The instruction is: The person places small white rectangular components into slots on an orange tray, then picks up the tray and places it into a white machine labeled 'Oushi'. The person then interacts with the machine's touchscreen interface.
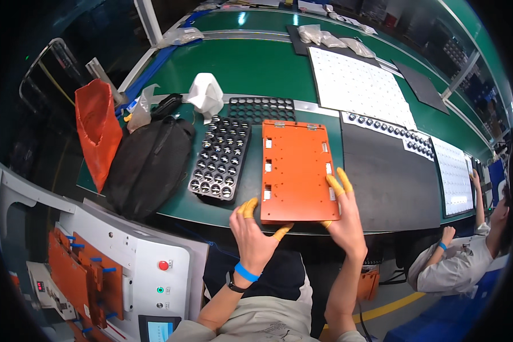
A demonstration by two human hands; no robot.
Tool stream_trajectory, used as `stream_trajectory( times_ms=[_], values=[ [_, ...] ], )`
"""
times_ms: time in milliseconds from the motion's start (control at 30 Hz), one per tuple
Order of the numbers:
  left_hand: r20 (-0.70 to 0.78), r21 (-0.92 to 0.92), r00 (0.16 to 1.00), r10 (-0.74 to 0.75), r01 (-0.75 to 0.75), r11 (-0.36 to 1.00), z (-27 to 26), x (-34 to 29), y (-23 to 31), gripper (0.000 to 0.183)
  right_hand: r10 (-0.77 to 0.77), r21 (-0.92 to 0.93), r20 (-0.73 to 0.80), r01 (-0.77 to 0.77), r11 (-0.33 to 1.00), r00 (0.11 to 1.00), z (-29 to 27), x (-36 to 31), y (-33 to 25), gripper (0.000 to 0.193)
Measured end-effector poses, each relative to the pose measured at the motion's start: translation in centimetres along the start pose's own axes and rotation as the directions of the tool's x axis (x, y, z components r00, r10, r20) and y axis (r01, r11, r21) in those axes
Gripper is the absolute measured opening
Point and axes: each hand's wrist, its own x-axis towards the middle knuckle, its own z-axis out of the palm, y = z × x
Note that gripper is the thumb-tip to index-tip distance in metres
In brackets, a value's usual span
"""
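An orange hinged plate fixture (295, 171) lies flat on the green bench in front of me, with small metal hinges along its far edge and several cutouts down its sides. My right hand (346, 219), with yellow finger covers, grips its near right corner, fingers on the right edge and thumb at the front edge. At the near left corner is my left hand (255, 232), also in yellow finger covers. Its fingers are spread beside the left edge, with the thumb close to the front edge. A black tray (221, 158) of round, shiny lens-like parts stands left of the fixture.
Behind the fixture lies a black grid tray (262, 109). A black mat (390, 171) and a white panel (359, 85) occupy the right side. Leftward are a black bag (151, 165), an orange bag (97, 122) and a machine with a red button (163, 265). A co-worker (459, 256) sits at right.
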Motion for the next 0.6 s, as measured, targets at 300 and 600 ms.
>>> stream_trajectory(
  times_ms=[300,600],
  values=[
    [-0.046,-0.018,0.999,0.015,-0.016,1.000,-0.1,-0.2,-0.7,0.072,0.064,0.216,0.050,-0.074,0.974,0.997,2.0,-1.3,1.3,0.114],
    [-0.141,-0.224,0.990,0.021,-0.052,0.973,0.1,-0.7,-0.8,0.071,0.429,0.713,0.090,-0.358,0.602,0.899,1.8,2.4,7.7,0.046]
  ],
)
